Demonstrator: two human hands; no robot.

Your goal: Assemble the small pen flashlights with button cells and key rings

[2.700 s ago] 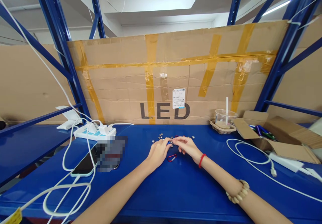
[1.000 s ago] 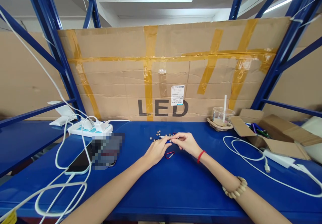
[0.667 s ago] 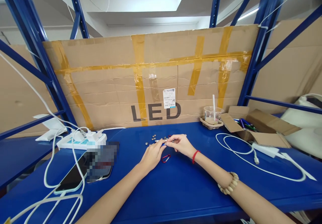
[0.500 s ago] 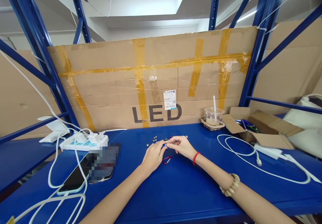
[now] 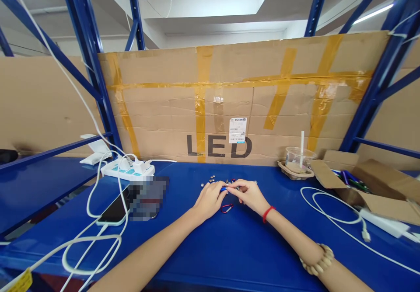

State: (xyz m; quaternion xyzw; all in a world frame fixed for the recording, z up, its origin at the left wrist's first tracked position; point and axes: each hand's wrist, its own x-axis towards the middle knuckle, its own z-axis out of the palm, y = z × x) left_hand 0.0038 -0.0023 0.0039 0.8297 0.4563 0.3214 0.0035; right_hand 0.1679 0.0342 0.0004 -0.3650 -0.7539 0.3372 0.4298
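My left hand [image 5: 209, 199] and my right hand [image 5: 250, 194] meet at the middle of the blue shelf [image 5: 229, 248]. Both pinch a small blue and silver item [image 5: 226, 189], too small to name, with a red carabiner [image 5: 226, 208] lying on the shelf just below it. Several small silver button-like discs [image 5: 210, 180] are scattered just behind the hands. My right wrist wears a red band, and a beaded bracelet sits further up the forearm.
A phone [image 5: 114, 211] on a white cable and a power strip [image 5: 127, 169] lie at the left. A plastic cup with a straw [image 5: 296, 158], an open cardboard box [image 5: 361, 182] and a coiled white cable [image 5: 331, 209] are at the right. A taped cardboard sheet marked LED [image 5: 229, 104] stands behind.
The hands stay together on the small item over the carabiner. The view swung right and then back left; nothing on the shelf moved.
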